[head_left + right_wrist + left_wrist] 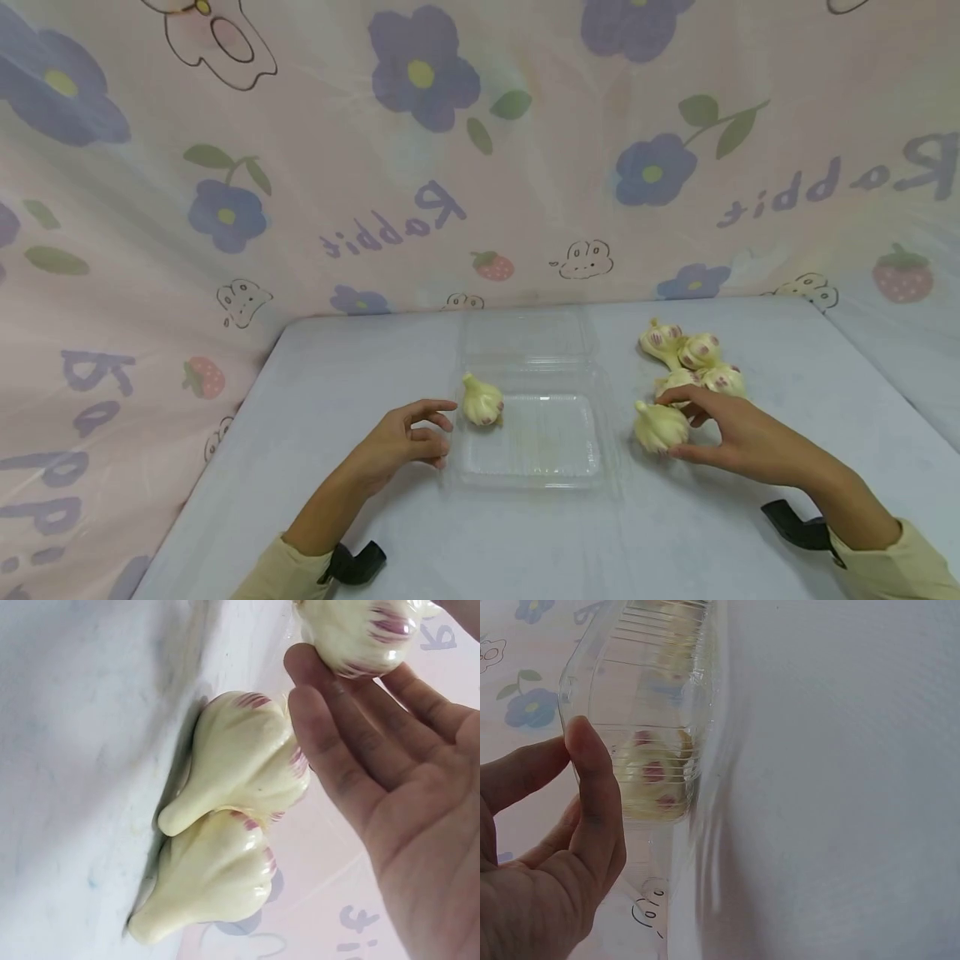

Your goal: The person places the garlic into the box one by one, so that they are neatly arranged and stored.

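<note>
My right hand (pixel 731 433) holds a pale garlic bulb (pixel 660 427) between thumb and fingers, to the right of a clear plastic container (pixel 603 417). In the right wrist view, that garlic bulb (pixel 364 634) shows purple streaks against the fingertips. My left hand (pixel 408 442) is at the container's left side. Its thumb and a finger pinch the rim in the left wrist view, where the ribbed container wall (pixel 641 682) is seen. Another garlic bulb (pixel 482 402) lies inside the container, near its left edge.
Behind my right hand, several more garlic bulbs (pixel 697 352) lie in a cluster on the white table (pixel 360 358). The container's lid (pixel 525 335) is folded open toward the back. A printed curtain (pixel 525 192) hangs behind the table.
</note>
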### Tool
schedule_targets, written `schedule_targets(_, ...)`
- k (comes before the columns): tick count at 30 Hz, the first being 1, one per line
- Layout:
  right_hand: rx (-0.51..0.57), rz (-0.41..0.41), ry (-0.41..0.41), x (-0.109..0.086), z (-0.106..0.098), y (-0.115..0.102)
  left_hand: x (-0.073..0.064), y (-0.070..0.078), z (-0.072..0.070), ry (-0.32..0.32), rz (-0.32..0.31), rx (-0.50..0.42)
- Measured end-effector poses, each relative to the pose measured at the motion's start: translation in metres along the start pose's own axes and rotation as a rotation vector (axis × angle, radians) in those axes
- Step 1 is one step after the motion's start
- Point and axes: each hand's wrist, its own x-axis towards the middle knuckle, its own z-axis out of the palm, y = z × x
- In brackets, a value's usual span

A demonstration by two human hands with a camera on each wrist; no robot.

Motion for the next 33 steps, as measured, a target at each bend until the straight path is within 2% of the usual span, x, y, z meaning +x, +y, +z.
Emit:
schedule_targets(5,-0.004,-0.019,0.032,0.0,-0.002,0.0,0.002,0.001,0.001,0.0,0.002,0.001)
schedule_targets(10,0.007,-0.003,0.048,0.0,-0.005,-0.001,0.004,0.004,0.002,0.001,-0.003,-0.013)
schedule_targets(21,0.022,0.145,0.063,0.002,-0.009,-0.006,0.005,0.005,0.003,0.018,-0.033,-0.017)
schedule_targets(26,0.036,0.186,0.066,0.002,-0.011,-0.007,0.006,0.004,0.003,0.005,-0.024,-0.007)
schedule_targets(30,0.067,0.189,0.067,0.001,-0.011,-0.011,0.005,0.002,0.001,-0.006,-0.022,-0.004)
schedule_targets(33,0.096,0.155,0.078,0.001,-0.01,-0.014,0.003,0.0,0.0,-0.005,-0.019,-0.01)
